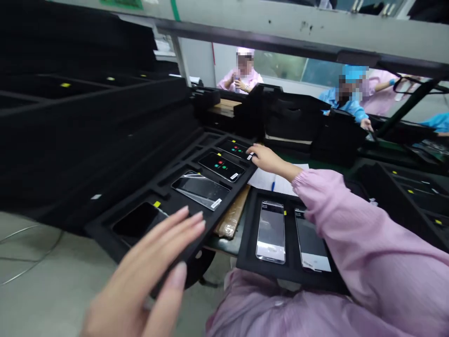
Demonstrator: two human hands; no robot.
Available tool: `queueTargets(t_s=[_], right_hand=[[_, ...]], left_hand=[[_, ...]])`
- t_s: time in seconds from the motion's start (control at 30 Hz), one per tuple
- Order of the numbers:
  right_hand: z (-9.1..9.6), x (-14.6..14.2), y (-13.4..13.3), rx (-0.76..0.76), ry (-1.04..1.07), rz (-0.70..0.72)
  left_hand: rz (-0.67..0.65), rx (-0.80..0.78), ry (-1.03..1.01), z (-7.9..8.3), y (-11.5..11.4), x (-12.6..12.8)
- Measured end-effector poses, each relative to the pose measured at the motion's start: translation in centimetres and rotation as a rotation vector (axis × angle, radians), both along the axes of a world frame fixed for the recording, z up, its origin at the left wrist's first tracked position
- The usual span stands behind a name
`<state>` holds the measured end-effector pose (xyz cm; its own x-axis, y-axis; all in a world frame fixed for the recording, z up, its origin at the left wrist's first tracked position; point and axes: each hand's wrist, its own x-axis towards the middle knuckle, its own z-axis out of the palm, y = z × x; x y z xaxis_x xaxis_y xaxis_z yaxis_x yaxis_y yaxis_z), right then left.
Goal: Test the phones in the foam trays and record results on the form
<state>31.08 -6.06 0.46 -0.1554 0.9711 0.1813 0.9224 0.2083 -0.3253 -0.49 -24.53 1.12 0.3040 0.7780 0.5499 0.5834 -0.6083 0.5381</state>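
Observation:
My left hand (150, 267) is large in the foreground, fingers stretched out and holding nothing, in front of the nearest dark-screened phone (136, 222). My right hand (264, 159) reaches to the far end of the black foam tray (163, 187). Its slightly bent, parted fingers are at the right end of the farthest phone (233, 149); I cannot make out how firmly they touch it. That phone and the phone beside it (220, 166) show red and green icons. Another phone (201, 189) has a glossy dark screen and a white label.
A second black tray (245, 262) by my lap holds two lit phones (271, 234). Papers (263, 180) with a blue pen and a brown taped bar (233, 215) are between the trays. Tall black foam trays (87, 135) stand at left. People work across the bench under a metal beam (280, 35).

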Motion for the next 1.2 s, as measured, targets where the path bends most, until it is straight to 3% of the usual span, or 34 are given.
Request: queueTargets(t_s=[0.1, 0.2, 0.3, 0.43, 0.63, 0.9, 1.07, 1.2], right_hand=[[-1.1, -1.2, 5.3, 0.009, -0.018, -0.045], [-2.3, -1.6, 8.1, -0.008, -0.026, -0.086], [-2.9, -1.4, 9.3, -0.025, -0.027, -0.11], [-2.8, -0.1, 9.2, 0.011, -0.024, -0.137], [-3.4, 1.8, 8.1, 0.027, -0.039, -0.128], [-4.9, 0.4, 9.1, 0.023, -0.038, -0.171], [-4.0, 0.7, 8.1, 0.036, -0.039, -0.193], [-1.8, 1.2, 6.1, 0.043, -0.05, -0.204]], left_hand=[[0.038, -0.078, 0.055, 1.4, 5.5, -1.0], [-0.001, -0.144, 0.24, 1.7, 12.7, 0.1], [-0.042, -0.096, 0.551, 0.6, 18.6, 2.7], [-0.093, -0.107, 0.657, -1.6, 23.2, 6.1], [-0.15, -0.116, 0.691, -3.2, 25.7, 7.1], [-0.165, -0.076, 0.638, -3.3, 25.6, 5.9], [-0.238, -0.07, 0.657, -3.6, 25.2, 6.5], [-0.291, -0.075, 0.686, -4.1, 25.3, 7.3]])
